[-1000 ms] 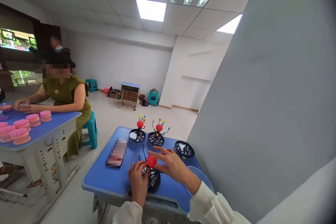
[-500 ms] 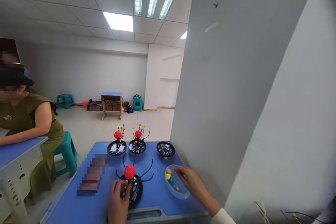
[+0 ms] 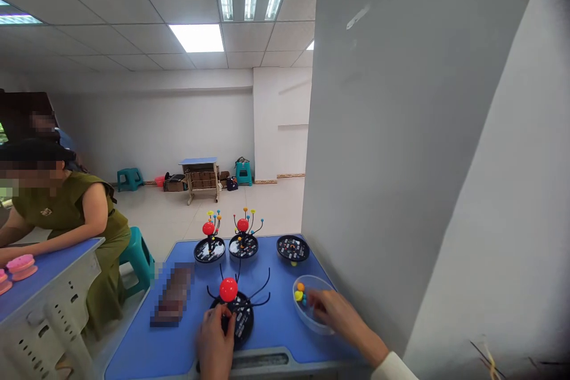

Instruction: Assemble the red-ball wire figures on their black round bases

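Observation:
A model with a red ball (image 3: 228, 290), bare curved black arms and a round black base (image 3: 243, 322) stands at the table's near side. My left hand (image 3: 217, 335) is closed in a pinch at the model, just below the red ball; its fingers hide the exact spot. My right hand (image 3: 332, 309) reaches into a clear plastic bowl (image 3: 312, 325), fingers bent down and drawn together. What they touch there is hidden. Beside them in the bowl lie small coloured balls, among them an orange ball (image 3: 301, 287) and a yellow ball (image 3: 298, 295).
Two models with coloured balls on their arms (image 3: 209, 249) (image 3: 243, 245) stand at the blue table's (image 3: 133, 347) far edge. Right of them sits another black base (image 3: 293, 247). A blurred dark rectangle (image 3: 173, 294) lies left. A grey wall borders the right; a person (image 3: 95, 214) sits at another table.
The view has turned a little left. My right hand has gone from the bowl's rim down into it, its fingers now lower among the balls. My left hand stays at the model.

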`<state>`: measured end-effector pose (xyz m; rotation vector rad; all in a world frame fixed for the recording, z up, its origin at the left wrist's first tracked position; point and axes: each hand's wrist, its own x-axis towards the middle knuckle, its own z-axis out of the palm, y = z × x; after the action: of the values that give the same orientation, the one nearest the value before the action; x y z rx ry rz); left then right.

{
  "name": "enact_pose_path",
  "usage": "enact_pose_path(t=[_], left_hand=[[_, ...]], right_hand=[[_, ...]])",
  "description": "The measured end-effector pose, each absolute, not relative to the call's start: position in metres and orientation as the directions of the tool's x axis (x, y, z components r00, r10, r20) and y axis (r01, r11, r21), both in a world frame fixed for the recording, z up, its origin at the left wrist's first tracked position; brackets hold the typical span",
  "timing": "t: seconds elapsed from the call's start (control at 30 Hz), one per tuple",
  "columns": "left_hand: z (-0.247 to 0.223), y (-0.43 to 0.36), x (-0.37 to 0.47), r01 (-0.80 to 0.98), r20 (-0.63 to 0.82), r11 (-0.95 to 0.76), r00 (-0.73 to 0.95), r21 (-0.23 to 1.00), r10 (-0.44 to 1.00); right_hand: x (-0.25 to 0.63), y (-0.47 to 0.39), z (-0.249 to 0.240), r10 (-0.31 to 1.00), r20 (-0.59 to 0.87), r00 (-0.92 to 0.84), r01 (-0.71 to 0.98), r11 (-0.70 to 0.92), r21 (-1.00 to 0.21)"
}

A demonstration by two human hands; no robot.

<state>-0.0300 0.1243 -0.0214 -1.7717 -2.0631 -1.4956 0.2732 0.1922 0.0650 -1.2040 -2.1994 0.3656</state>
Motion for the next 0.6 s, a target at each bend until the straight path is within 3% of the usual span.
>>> enact_pose_path(t=[0.1, 0.17, 0.33, 0.47, 0.6], left_hand=[[-0.022, 0.124, -0.029, 0.783, 0.579, -0.11, -0.35, 0.613, 0.736], [-0.021, 0.124, -0.028, 0.784, 0.581, -0.113, -0.346, 0.611, 0.737], [-0.016, 0.121, -0.024, 0.801, 0.639, -0.124, -0.362, 0.586, 0.679], [-0.011, 0.112, -0.013, 0.867, 0.749, -0.199, -0.254, 0.457, 0.612], [-0.002, 0.11, 0.0, 0.878, 0.749, -0.239, -0.18, 0.415, 0.638]], right_hand=[[0.267, 0.191, 0.073, 0.817, 0.464, -0.343, 0.587, 0.572, -0.573], [0.258, 0.184, 0.078, 0.825, 0.493, -0.275, 0.458, 0.563, -0.688], [0.21, 0.154, 0.065, 0.927, 0.315, -0.206, 0.038, 0.329, -0.943], [0.166, 0.142, 0.051, 0.966, 0.168, -0.194, -0.052, 0.161, -0.986], [0.139, 0.148, 0.053, 0.983, 0.134, -0.122, -0.127, 0.118, -0.985]])
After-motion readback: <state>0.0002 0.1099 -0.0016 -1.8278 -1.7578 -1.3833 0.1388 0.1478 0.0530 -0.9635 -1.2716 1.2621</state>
